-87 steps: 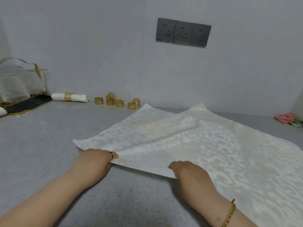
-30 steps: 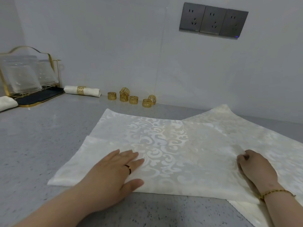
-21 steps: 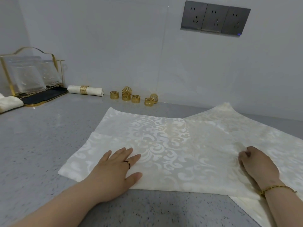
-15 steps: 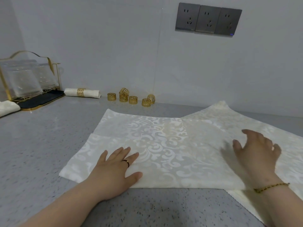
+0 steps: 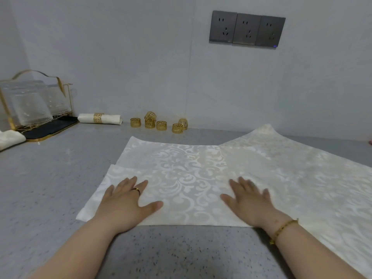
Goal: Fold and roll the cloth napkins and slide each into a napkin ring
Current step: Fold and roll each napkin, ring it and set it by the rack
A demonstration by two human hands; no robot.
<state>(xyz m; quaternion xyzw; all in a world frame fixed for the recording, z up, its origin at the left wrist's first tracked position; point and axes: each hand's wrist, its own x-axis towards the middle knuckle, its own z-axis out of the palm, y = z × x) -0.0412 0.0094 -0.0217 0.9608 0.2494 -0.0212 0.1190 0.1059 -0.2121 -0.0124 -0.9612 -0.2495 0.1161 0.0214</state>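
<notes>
A cream damask napkin (image 5: 187, 174) lies partly folded on the grey counter, its left part doubled over into layers. My left hand (image 5: 126, 200) rests flat on the folded near-left corner, fingers apart. My right hand (image 5: 249, 200) lies flat on the same folded layer, a hand's width to the right, fingers spread. Several gold napkin rings (image 5: 161, 124) stand loose by the back wall. One rolled napkin in a gold ring (image 5: 99, 118) lies left of them.
A gold wire rack with glass pieces (image 5: 30, 105) sits on a dark tray at the far left, with another cream cloth (image 5: 10, 137) beside it. Wall sockets (image 5: 246, 29) are above. The counter's bare grey surface (image 5: 50, 174) stretches left of the napkin.
The near edge of the napkin was folded away from me. My right hand let go of the cloth on the right, lifted and came down flat on the fold nearer my left hand.
</notes>
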